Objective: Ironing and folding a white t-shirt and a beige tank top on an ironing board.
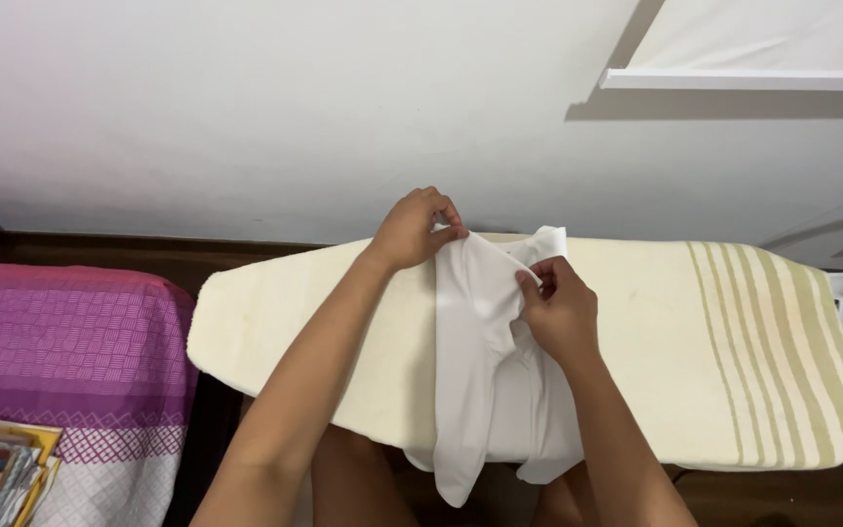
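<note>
head view: your left grip (412, 229) and right grip (558, 310) both pinch the white cloth (485, 371) at the ironing board's (275, 332) far edge.

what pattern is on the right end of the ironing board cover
Pale green stripes on cream, on the ironing board cover, head view.

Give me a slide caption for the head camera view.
Both hands, left and right, pinch a white garment on a cream ironing board.
</note>
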